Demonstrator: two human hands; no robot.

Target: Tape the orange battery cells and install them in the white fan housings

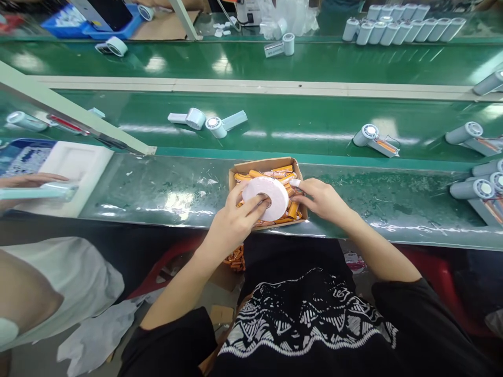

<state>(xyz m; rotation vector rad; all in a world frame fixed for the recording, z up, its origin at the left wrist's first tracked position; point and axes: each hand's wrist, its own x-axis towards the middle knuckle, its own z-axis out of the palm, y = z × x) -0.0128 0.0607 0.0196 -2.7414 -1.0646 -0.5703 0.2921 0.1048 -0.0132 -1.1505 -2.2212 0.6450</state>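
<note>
At front edge of workbench [133, 183], our left hand [231, 220] clasps a flat white ring [280, 201]. Grip of our right hand [326, 201] — we cannot tell.

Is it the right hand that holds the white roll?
No, the left hand holds the white roll by its centre hole, while the right hand is at the right side of the cardboard box.

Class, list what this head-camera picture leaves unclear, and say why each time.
All in the head view:
Cardboard box: floor hidden by orange pieces and white roll.
Left hand: some finger ends hidden in the roll's hole.
White bit on the right hand: too small to identify.
Grey cylinder, upper right: cut off by the right edge.
Small lettering, top centre: too blurred to read.
</note>
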